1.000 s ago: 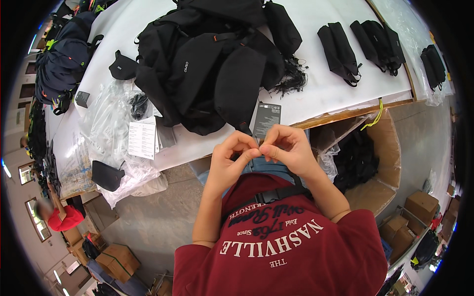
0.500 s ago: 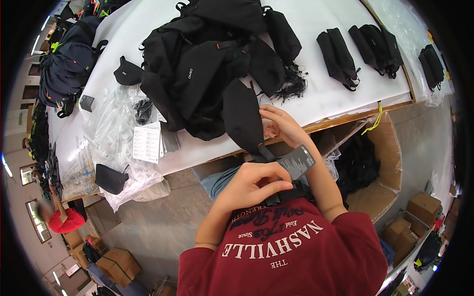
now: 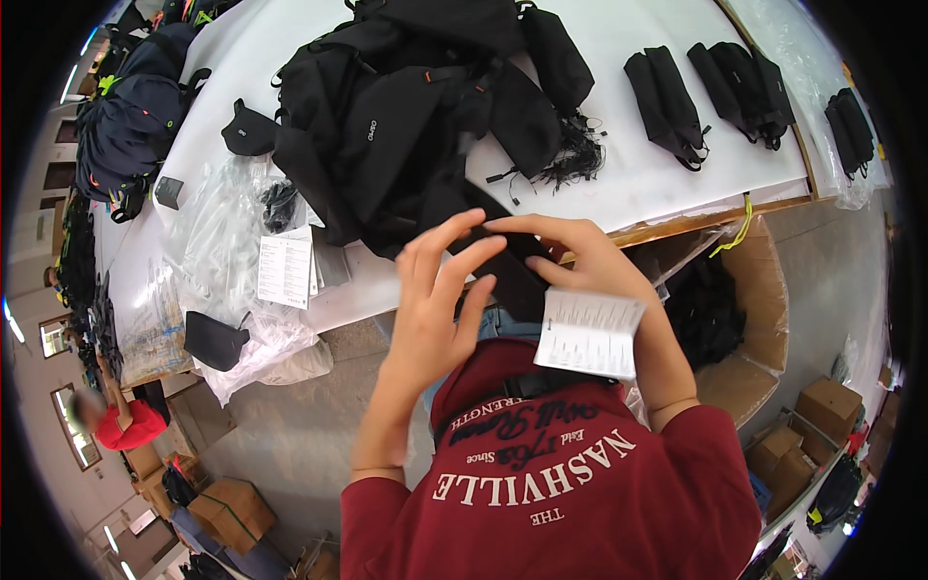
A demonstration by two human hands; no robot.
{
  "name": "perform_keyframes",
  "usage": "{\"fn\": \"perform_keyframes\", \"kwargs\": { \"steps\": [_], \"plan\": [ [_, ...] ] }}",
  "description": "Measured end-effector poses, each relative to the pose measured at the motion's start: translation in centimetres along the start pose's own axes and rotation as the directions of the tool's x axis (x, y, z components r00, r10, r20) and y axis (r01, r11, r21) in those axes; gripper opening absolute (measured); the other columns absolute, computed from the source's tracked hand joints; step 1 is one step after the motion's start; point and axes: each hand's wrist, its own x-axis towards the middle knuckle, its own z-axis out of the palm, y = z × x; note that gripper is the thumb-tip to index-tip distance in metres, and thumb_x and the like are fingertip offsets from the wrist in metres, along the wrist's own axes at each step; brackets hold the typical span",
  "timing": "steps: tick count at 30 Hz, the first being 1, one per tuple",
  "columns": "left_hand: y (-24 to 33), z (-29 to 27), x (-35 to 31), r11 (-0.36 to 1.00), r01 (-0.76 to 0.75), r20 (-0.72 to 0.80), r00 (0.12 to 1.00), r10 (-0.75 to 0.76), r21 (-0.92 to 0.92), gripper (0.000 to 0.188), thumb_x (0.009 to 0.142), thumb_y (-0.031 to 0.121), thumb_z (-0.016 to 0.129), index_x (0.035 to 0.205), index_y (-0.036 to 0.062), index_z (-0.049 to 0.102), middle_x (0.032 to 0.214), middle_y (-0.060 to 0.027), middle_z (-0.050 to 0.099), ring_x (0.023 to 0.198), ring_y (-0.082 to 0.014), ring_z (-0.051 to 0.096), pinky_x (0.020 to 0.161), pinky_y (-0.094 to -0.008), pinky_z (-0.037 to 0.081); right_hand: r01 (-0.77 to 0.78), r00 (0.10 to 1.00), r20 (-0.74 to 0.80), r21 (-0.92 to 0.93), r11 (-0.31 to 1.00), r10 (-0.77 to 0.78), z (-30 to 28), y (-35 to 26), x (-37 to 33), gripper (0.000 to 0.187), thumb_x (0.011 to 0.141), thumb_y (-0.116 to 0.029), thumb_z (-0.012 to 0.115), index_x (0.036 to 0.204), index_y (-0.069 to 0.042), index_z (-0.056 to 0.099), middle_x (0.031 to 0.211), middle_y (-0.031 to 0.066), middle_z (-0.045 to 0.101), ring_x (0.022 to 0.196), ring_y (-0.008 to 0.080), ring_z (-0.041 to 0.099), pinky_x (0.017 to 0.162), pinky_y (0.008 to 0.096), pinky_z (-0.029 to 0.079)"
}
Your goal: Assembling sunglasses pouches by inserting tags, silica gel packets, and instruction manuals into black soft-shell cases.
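Note:
At the near table edge, a black pouch is tilted toward me. My right hand grips its edge between thumb and fingers. My left hand has its fingers spread over the pouch's left side; whether the fingertips press on it I cannot tell. Below the right hand hangs a white folded hang tag with print, in front of my right forearm; its attachment is hidden. Just beyond the hands, a heap of black bags covers the table, with a tangle of thin black cords beside it.
White hang tags lie on clear plastic bags to the left, near a small black pouch. Folded black pouches lie at the right. An open cardboard box stands below the table edge. A person in red is far left.
The pouch has come nearer and tilted. My left hand has moved up to it and its fingers have spread. The tag has turned from its dark side to white pages and hangs lower.

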Motion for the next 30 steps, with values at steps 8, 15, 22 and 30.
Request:
{"fn": "perform_keyframes", "kwargs": {
  "steps": [8, 15, 22, 30],
  "plan": [
    [-2.1, -1.1, -1.8, 0.802, -0.249, 0.208, 0.965, 0.159, 0.542, 0.024, 0.068, 0.008, 0.071, 0.09, 0.0092, 0.062, 0.109, -0.002, 0.061, 0.106, -0.0238, 0.053, 0.09, -0.0366, 0.037, 0.001, 0.971, -0.228, -0.282, 0.959, -0.068, 1.1, -2.4, -1.4, 0.039, 0.078, 0.002, 0.056, 0.114, -0.01, 0.048, 0.09, 0.0107, 0.069, 0.079, 0.0314, 0.065, 0.069, 0.0352, 0.05],
    [-2.0, -0.7, -2.3, 0.805, -0.246, 0.226, 0.964, 0.143, 0.54, 0.033, 0.066, 0.009, 0.071, 0.098, 0.01, 0.065, 0.098, -0.0003, 0.062, 0.097, -0.0207, 0.055, 0.084, -0.035, 0.039, 0.126, 0.94, -0.273, -0.277, 0.953, -0.203, 2.3, -1.2, -1.2, 0.037, 0.078, 0.001, 0.058, 0.112, -0.008, 0.048, 0.092, 0.0104, 0.068, 0.078, 0.0302, 0.065, 0.067, 0.0361, 0.049],
    [-2.4, -0.5, -2.7, 0.776, -0.276, 0.22, 0.959, 0.18, 0.567, 0.038, 0.057, 0.007, 0.071, 0.094, 0.0152, 0.069, 0.092, 0.0031, 0.062, 0.087, -0.0188, 0.053, 0.08, -0.0342, 0.034, 0.152, 0.951, -0.237, -0.211, 0.966, -0.201, 2.8, -1.1, -1.1, 0.037, 0.078, 0.001, 0.058, 0.113, -0.009, 0.048, 0.094, 0.0112, 0.067, 0.077, 0.0314, 0.065, 0.066, 0.0363, 0.049],
    [-2.7, -0.8, -2.7, 0.797, -0.323, 0.245, 0.943, 0.226, 0.511, 0.03, 0.061, 0.006, 0.069, 0.09, 0.0126, 0.069, 0.088, 0.003, 0.063, 0.084, -0.0167, 0.055, 0.081, -0.0325, 0.036, 0.104, 0.975, -0.181, -0.125, 0.987, -0.126, 3.2, -1.1, -1.4, 0.034, 0.081, 0.006, 0.057, 0.113, -0.003, 0.049, 0.096, 0.0138, 0.067, 0.083, 0.0228, 0.068, 0.073, 0.0276, 0.052]
  ]
}}
